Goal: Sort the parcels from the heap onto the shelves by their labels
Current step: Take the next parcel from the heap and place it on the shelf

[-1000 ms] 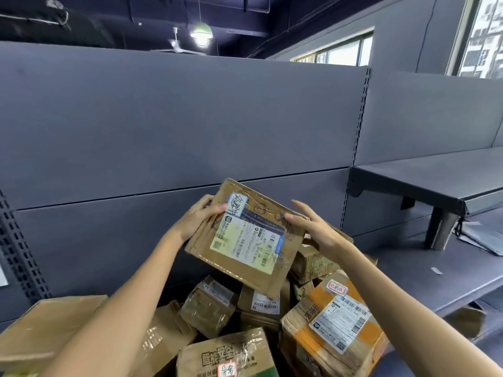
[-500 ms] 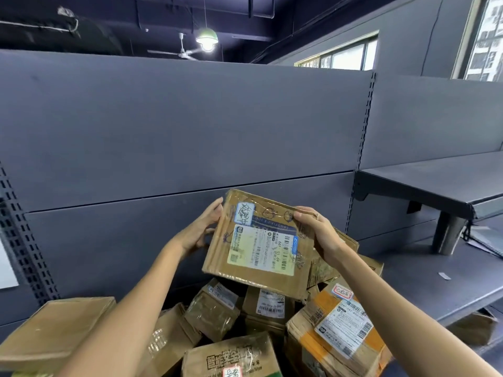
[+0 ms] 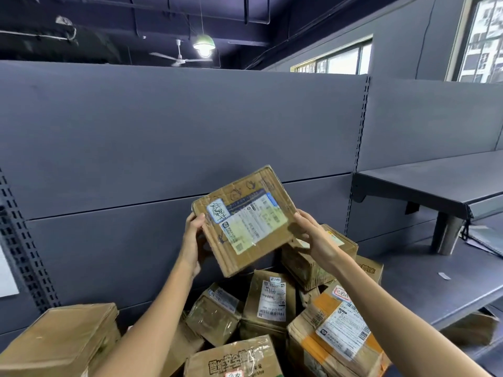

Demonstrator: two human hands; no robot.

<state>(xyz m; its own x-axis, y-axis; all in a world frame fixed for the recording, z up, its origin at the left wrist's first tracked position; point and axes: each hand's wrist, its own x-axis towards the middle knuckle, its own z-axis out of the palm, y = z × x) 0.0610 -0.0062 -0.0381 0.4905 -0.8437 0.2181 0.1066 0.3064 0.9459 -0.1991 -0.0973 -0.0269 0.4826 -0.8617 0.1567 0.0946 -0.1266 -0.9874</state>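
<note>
The grey shelving [image 3: 424, 183] stands in front of you, its upper shelf off to your right. Below lies the heap of parcels [image 3: 272, 317]. Above that heap you hold a flat cardboard parcel [image 3: 245, 221], tilted, label side toward you. Your left hand [image 3: 193, 240] grips its left edge; your right hand [image 3: 317, 238] grips its lower right edge.

A grey partition wall [image 3: 177, 126] fills the centre, a green pendant lamp [image 3: 204, 44] at 12 o'clock, bright windows [image 3: 343, 59] at 1 o'clock.
</note>
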